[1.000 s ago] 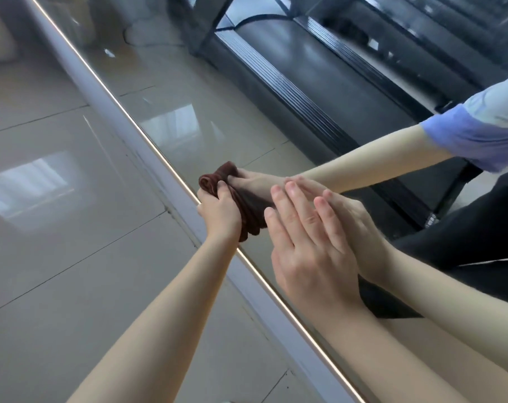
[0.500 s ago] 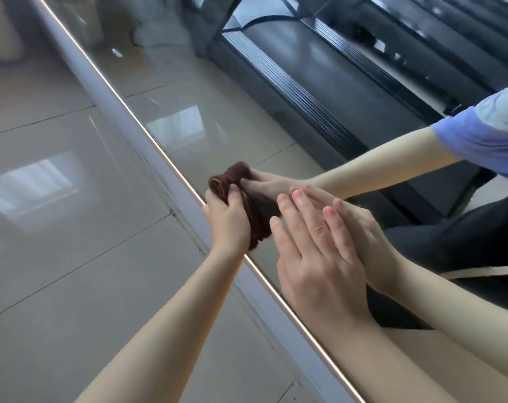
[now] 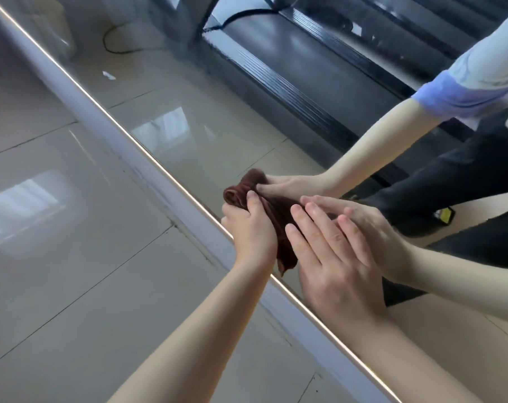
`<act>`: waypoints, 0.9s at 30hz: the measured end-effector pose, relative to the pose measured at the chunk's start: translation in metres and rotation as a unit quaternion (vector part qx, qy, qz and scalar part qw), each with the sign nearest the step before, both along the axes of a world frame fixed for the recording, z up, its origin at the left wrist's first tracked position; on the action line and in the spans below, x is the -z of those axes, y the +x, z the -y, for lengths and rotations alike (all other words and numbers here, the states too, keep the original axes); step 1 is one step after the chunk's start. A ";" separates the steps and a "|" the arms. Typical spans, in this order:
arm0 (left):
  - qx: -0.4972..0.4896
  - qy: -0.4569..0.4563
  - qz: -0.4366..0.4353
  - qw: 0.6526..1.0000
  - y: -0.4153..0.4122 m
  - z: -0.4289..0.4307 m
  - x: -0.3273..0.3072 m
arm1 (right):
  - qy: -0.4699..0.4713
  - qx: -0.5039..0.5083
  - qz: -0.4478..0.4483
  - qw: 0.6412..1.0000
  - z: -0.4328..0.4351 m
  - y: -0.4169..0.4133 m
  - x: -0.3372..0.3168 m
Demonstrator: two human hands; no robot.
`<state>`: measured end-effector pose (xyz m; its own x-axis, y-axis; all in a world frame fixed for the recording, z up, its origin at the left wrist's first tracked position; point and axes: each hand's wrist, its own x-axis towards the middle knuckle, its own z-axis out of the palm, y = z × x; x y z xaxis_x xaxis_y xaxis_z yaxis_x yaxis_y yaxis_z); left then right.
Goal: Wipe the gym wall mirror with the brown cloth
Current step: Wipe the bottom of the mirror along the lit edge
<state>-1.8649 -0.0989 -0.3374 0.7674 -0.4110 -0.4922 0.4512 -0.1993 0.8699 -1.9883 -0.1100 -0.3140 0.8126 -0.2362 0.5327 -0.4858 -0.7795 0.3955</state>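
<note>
Head view: brown cloth (image 3: 284,245), bunched, is pressed on the wall mirror (image 3: 188,117) beside its pale frame (image 3: 148,161). The left hand (image 3: 251,232) has its fingers curled round the cloth. The right hand (image 3: 334,266) lies flat on the glass, fingers straight. Cloth judged soft and light; grip the whole bunch. Tiled floor (image 3: 72,257) adjoins. The right hand likely blocks a rightward stroke.

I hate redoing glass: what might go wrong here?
The right hand lies flat and bare on the mirror, so it may leave prints. The left hand grips the cloth bunched up, so little of it likely meets the glass and patches may be missed. A tail of cloth hangs near the frame and may pick up grime there.
</note>
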 end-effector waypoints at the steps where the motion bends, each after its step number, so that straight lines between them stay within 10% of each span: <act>1: -0.010 0.015 -0.014 1.000 0.011 0.004 0.002 | -0.005 0.002 -0.003 1.000 0.001 0.002 -0.001; 27: 0.019 0.010 -0.007 1.000 0.111 0.016 0.031 | -0.048 0.025 -0.011 0.998 0.011 0.080 -0.013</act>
<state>-1.7537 -0.1151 -0.3687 0.7439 -0.4306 -0.5110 0.4552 -0.2333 0.8593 -1.9086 -0.1211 -0.3009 0.8132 -0.2259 0.5363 -0.5132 -0.7129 0.4778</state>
